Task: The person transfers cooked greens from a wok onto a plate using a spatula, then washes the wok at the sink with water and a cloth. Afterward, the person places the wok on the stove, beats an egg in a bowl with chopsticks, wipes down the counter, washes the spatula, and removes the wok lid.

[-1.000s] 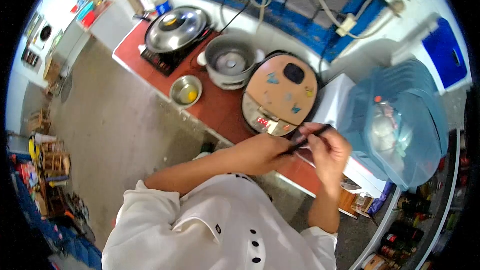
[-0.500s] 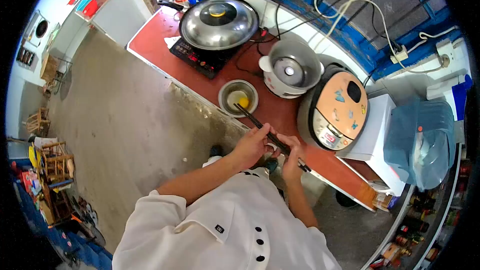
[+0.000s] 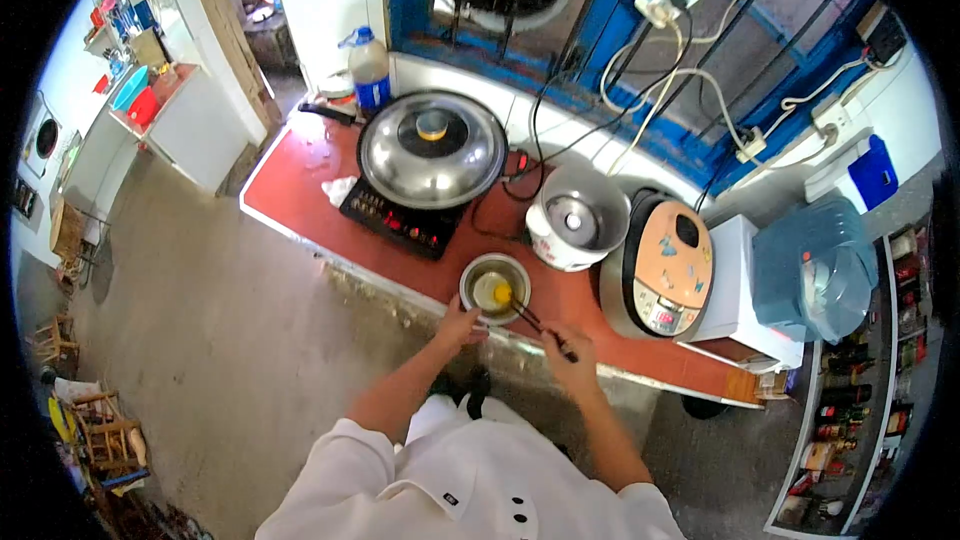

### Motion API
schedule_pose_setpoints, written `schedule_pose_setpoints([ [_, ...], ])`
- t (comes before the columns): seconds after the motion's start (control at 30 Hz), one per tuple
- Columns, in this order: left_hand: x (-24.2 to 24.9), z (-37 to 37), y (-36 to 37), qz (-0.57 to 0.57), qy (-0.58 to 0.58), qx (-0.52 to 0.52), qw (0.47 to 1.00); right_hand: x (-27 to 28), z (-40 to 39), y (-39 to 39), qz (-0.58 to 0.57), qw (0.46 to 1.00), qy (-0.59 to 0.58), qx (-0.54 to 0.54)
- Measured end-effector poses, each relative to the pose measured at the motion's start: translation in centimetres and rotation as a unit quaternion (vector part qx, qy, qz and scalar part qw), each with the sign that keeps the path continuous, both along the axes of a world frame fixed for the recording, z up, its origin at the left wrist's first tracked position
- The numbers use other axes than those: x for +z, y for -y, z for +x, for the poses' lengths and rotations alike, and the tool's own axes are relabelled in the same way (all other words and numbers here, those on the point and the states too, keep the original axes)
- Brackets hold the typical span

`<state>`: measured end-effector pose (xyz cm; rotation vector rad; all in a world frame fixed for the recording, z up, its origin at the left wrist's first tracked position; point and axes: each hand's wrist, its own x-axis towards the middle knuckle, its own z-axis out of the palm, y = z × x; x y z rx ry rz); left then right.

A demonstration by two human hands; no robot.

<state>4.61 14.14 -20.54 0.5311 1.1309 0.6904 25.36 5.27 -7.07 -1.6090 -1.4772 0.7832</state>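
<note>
A small metal bowl (image 3: 495, 263) stands near the counter's front edge, with a raw egg (image 3: 502, 294) in it, its yolk looking whole. My left hand (image 3: 459, 326) grips the bowl's near left side, thumb by the rim. In my right hand (image 3: 570, 352) is a pair of dark chopsticks (image 3: 528, 315), held slanting down so that their tips reach inside the bowl, right by the yolk. The fingers of my right hand are closed round their upper part.
Behind the bowl, a lidded wok (image 3: 432, 155) sits on an induction cooker (image 3: 400, 225). To the right are an uncovered pot (image 3: 578, 215), a rice cooker (image 3: 660, 265) and a blue-tinted plastic container (image 3: 815, 270). Cables (image 3: 640, 105) hang behind. The red counter's (image 3: 290, 185) front edge faces me.
My left hand has left the chopsticks and moved onto the bowl. My right hand has brought the chopstick tips into the bowl beside the yolk. The camera view has shifted.
</note>
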Motion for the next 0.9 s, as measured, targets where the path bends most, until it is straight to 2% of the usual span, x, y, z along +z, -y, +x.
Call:
schedule_pose_setpoints([
  [0.03, 0.1, 0.5, -0.4, -0.011, 0.042, 0.02, 0.999, -0.2, -0.4, -0.6, 0.035, 0.997, 0.061, 0.036],
  [0.07, 0.0, 1.0, -1.0, 0.006, 0.045, 0.022, 0.999, 0.2, -0.8, -1.4, 0.051, 0.996, 0.064, 0.038],
  [0.13, -0.9, 1.5, -1.2, -0.002, 0.019, 0.028, 0.999, 0.8, -1.7, -2.1, 0.043, 0.985, 0.123, 0.117],
  [0.17, -2.6, 1.7, -1.4, 0.006, 0.019, 0.028, 0.999, 0.5, -2.2, -2.4, 0.051, 0.984, 0.124, 0.116],
  [0.23, -6.4, 2.4, -2.1, 0.004, 0.089, 0.016, 0.996, -1.0, -2.4, -3.1, 0.048, 0.985, 0.086, 0.14],
  [0.3, -5.9, 2.3, -1.6, 0.018, 0.111, 0.035, 0.993, -3.0, -2.0, -3.4, 0.033, 0.99, 0.052, 0.125],
  [0.37, -3.8, 2.1, -1.1, 0.033, 0.132, 0.063, 0.989, -3.0, -1.8, -3.7, 0.017, 0.992, 0.016, 0.12],
  [0.43, 0.0, 1.6, 0.1, 0.055, 0.099, 0.052, 0.992, -1.7, -1.6, -3.5, 0.051, 0.989, 0.021, 0.137],
  [0.5, 4.6, 1.0, 1.3, 0.047, 0.001, 0.065, 0.997, -1.1, -1.4, -3.1, 0.057, 0.991, -0.023, 0.122],
  [0.57, 0.7, -0.1, 1.8, 0.068, 0.07, 0.099, 0.99, -0.9, -0.8, -2.4, 0.06, 0.99, -0.074, 0.103],
  [0.6, 0.7, -1.1, 2.0, 0.026, 0.081, 0.097, 0.992, -0.9, -0.2, -2.1, 0.048, 0.99, -0.089, 0.102],
  [0.63, 5.1, -2.0, 2.8, 0.019, 0.028, 0.065, 0.997, 0.1, 0.3, -1.6, -0.011, 0.995, -0.07, 0.069],
  [0.67, 9.5, -2.0, 3.7, 0.005, -0.03, 0.107, 0.994, 1.7, 0.8, -1.7, -0.065, 0.996, -0.049, 0.039],
  [0.73, 9.0, -4.0, 4.5, 0.0, 0.002, 0.107, 0.994, 4.7, 1.4, -1.9, -0.179, 0.931, -0.316, -0.042],
  [0.77, 9.1, -4.7, 5.2, 0.037, 0.007, 0.105, 0.994, 4.0, 2.0, -2.3, -0.195, 0.928, -0.316, -0.036],
  [0.87, 11.2, -5.4, 6.2, 0.003, -0.023, 0.123, 0.992, 2.5, 2.3, -2.2, -0.182, 0.914, -0.359, -0.051],
  [0.9, 11.4, -5.6, 6.3, 0.016, -0.023, 0.1, 0.995, 1.9, 2.0, -1.9, -0.172, 0.92, -0.351, -0.038],
])
